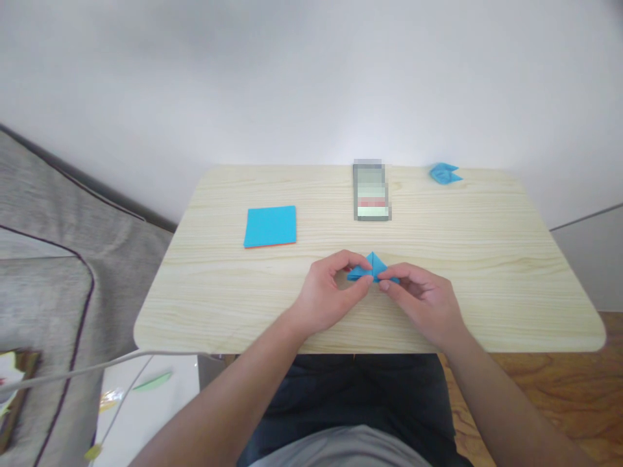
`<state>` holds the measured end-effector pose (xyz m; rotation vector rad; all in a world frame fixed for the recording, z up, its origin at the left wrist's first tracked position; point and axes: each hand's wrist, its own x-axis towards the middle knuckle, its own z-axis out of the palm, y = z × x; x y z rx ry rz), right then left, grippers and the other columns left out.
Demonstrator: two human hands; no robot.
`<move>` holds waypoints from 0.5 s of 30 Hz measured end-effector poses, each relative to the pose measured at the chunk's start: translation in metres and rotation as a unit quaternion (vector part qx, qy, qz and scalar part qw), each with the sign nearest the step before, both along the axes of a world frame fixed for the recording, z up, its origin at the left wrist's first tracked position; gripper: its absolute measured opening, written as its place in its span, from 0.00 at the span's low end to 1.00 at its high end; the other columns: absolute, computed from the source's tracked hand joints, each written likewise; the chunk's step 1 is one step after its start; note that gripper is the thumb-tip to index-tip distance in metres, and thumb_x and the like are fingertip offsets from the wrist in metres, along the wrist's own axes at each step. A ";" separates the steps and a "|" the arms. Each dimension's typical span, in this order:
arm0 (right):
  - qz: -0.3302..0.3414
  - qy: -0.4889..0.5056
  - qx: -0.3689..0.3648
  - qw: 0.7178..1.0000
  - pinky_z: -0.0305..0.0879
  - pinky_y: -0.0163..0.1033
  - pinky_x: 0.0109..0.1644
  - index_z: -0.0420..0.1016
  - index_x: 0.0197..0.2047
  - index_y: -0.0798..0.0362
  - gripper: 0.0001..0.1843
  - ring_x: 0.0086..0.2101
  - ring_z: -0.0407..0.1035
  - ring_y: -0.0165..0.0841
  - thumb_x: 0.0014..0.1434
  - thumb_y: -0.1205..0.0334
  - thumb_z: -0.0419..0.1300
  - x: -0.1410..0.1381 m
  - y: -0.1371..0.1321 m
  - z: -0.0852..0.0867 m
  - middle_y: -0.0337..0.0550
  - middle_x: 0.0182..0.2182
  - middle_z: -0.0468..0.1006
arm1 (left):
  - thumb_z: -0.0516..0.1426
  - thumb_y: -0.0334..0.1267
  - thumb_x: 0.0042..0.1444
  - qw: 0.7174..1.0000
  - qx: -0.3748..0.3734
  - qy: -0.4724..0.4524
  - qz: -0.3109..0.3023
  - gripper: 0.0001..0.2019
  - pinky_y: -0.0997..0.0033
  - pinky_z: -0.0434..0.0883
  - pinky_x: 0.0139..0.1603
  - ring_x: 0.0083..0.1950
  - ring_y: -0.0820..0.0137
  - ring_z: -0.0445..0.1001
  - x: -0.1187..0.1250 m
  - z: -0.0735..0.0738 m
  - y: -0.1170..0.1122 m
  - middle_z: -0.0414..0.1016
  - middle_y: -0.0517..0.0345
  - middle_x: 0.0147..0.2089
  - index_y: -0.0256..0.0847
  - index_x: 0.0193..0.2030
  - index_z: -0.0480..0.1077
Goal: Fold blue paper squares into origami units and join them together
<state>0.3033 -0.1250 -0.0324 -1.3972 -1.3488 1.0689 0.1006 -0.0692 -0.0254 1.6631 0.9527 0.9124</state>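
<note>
A small blue folded paper piece (pixel 372 266) lies on the light wooden table (pixel 487 259) near its front edge. My left hand (pixel 328 295) pinches its left side with thumb and fingers curled. My right hand (pixel 421 301) pinches its right side, fingertips meeting the left hand's at the fold. A point of the paper sticks up between the two hands.
A stack of blue square paper (pixel 270 226) lies at the table's left. A phone (pixel 372 191) lies at the back middle. A finished blue folded figure (pixel 444 173) sits at the back right. A grey sofa (pixel 43 272) stands left, with a white cable (pixel 97 366) below.
</note>
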 end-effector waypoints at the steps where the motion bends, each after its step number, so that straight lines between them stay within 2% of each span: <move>1: 0.002 -0.023 0.000 1.000 0.72 0.43 0.43 0.84 0.44 0.46 0.08 0.37 0.76 0.37 0.64 0.54 0.67 0.001 -0.001 0.001 0.42 0.39 0.85 | 0.64 0.36 0.61 0.999 0.022 0.031 0.002 0.07 0.64 0.71 0.50 0.45 0.67 0.76 -0.002 0.001 0.000 0.80 0.55 0.43 0.42 0.45 0.77; 7: 0.027 -0.127 -0.017 0.991 0.70 0.41 0.39 0.83 0.45 0.45 0.08 0.33 0.76 0.35 0.66 0.55 0.64 0.004 0.000 0.013 0.38 0.37 0.85 | 0.63 0.36 0.62 0.970 0.164 0.180 -0.023 0.07 0.57 0.66 0.54 0.48 0.62 0.74 -0.009 0.004 0.000 0.82 0.58 0.42 0.45 0.46 0.78; 12: 0.054 -0.232 -0.015 0.971 0.68 0.42 0.37 0.82 0.44 0.44 0.07 0.27 0.72 0.33 0.67 0.57 0.62 0.004 0.007 0.019 0.36 0.30 0.83 | 0.60 0.38 0.64 0.941 0.194 0.272 -0.049 0.05 0.57 0.64 0.50 0.47 0.61 0.71 -0.007 0.000 0.000 0.78 0.56 0.38 0.44 0.43 0.78; 15: 0.064 -0.267 -0.018 0.961 0.67 0.42 0.37 0.82 0.43 0.44 0.08 0.26 0.72 0.34 0.67 0.57 0.61 0.005 0.008 0.021 0.36 0.31 0.83 | 0.60 0.39 0.64 0.932 0.204 0.294 -0.048 0.05 0.57 0.64 0.49 0.48 0.60 0.70 -0.005 0.000 0.000 0.76 0.54 0.40 0.44 0.42 0.78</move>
